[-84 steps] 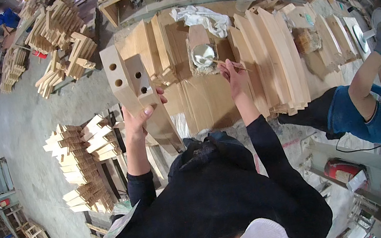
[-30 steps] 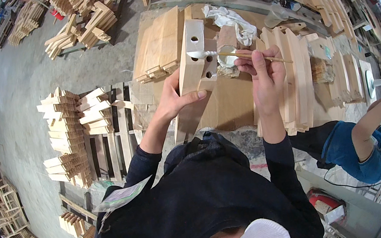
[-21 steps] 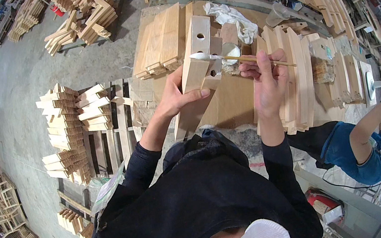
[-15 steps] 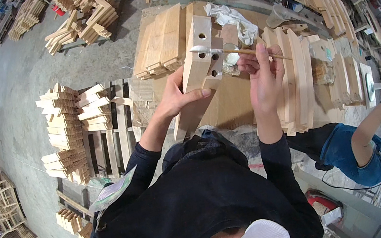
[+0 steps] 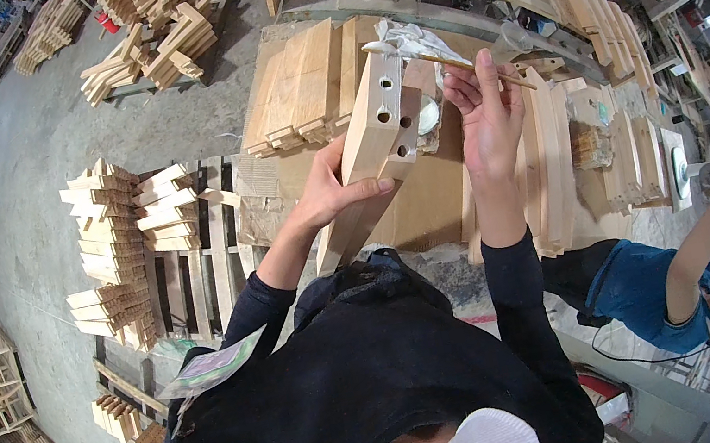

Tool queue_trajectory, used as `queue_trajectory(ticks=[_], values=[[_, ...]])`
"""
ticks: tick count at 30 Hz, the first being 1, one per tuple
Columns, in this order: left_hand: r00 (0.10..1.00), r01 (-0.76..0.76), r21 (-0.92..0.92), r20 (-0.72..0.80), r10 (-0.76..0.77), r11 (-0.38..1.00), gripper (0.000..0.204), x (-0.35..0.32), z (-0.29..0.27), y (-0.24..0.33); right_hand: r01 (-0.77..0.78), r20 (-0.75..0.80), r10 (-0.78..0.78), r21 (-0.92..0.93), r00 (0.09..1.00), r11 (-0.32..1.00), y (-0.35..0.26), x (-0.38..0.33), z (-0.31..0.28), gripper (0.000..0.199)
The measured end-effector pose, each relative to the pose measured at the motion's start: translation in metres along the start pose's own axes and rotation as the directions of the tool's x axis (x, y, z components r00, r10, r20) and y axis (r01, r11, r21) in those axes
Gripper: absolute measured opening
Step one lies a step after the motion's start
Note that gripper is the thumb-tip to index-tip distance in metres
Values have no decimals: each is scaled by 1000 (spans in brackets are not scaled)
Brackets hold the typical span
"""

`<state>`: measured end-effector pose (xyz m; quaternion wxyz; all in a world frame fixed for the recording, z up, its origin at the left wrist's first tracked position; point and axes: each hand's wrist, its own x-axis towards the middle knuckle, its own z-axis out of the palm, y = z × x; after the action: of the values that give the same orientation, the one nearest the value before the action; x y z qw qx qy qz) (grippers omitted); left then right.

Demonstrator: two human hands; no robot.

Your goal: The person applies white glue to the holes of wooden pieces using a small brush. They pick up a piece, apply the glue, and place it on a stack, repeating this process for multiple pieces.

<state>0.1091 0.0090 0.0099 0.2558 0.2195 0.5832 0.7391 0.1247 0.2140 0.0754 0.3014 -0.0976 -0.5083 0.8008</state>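
Centrally, a small cup (image 5: 428,113) shows white matter within its rim; its left side is partly hidden by two drilled wooden pieces (image 5: 365,132). These lie immediately left of the cup, slanting down toward the wearer, held together in the grasp of the left hand (image 5: 340,188); two holes show in each end. The right hand (image 5: 487,110), right of the cup, pinches a thin stick (image 5: 460,63) between thumb and fingers. Its white-coated tip lies beyond and left of the cup, close to the far edge of the drilled ends; contact cannot be determined. A brownish block (image 5: 419,77) sits just beyond the cup, with a crumpled white cloth (image 5: 415,38) farther beyond, crossed by the stick. Stacked boards (image 5: 296,91) occupy the cup's left, a row of long pieces (image 5: 549,161) its right, and the cardboard-covered worktop (image 5: 436,200) extends on its near side. Compared with half a second earlier, the tip has moved from across the holes to the far edge.
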Motion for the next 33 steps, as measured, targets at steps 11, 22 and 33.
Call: queue_trajectory(ticks=[11, 22, 33], values=[[999, -37, 35, -2, 37, 999, 71, -3, 2, -3, 59, 145, -45, -93, 988, 994, -35, 10, -14, 18], [998, -33, 5, -49, 33, 999, 78, 2, 3, -13, 547, 651, -109, -523, 752, 654, -103, -15, 30, 11], [992, -45, 8, -114, 46, 999, 76, 1, 1, -14, 611, 774, 34, -524, 632, 593, -119, -5, 62, 13]])
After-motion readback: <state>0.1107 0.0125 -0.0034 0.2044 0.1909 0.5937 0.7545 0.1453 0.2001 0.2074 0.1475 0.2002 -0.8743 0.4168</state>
